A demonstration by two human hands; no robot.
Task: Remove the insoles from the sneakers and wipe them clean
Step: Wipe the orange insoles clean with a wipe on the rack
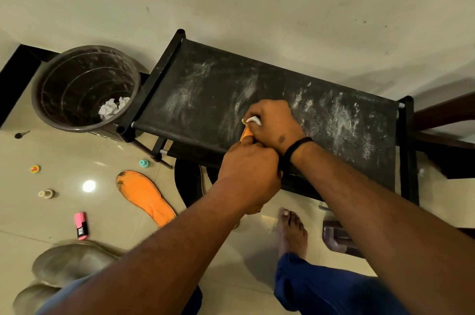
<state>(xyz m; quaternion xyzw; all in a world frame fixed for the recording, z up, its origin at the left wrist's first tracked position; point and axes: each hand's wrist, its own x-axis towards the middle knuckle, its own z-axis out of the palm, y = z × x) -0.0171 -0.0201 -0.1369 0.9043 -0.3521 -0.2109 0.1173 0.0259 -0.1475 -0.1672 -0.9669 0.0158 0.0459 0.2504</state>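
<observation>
Insole in the hands: an orange insole point(246, 135), mostly hidden; one end shows between the two hands at the near edge of the black shelf, another orange bit shows under the left wrist, so its long axis seems to run from near to far.
Left hand: the left hand point(248, 168) is clenched around the near part of this insole.
Right hand: the right hand point(273, 122) has its fingers curled on a small white wipe point(253, 119), pressed at the far end of the insole; a black band is on the wrist.
Second insole: a flat orange insole point(144, 196) lies on the floor point(108, 214) left of the arms, long axis diagonal, rounded toe end to the far left with dark stains, heel to the near right.
Small things on the floor: a pink marker point(81, 225) and some small caps lie apart from each other.
Shelf: a black fabric shelf point(257, 88) on a dark frame, its surface rough with white dusty smears.
Bin: a dark round plastic bin point(86, 88) stands just beside the left end of the shelf; inside is crumpled white paper point(113, 107).
</observation>
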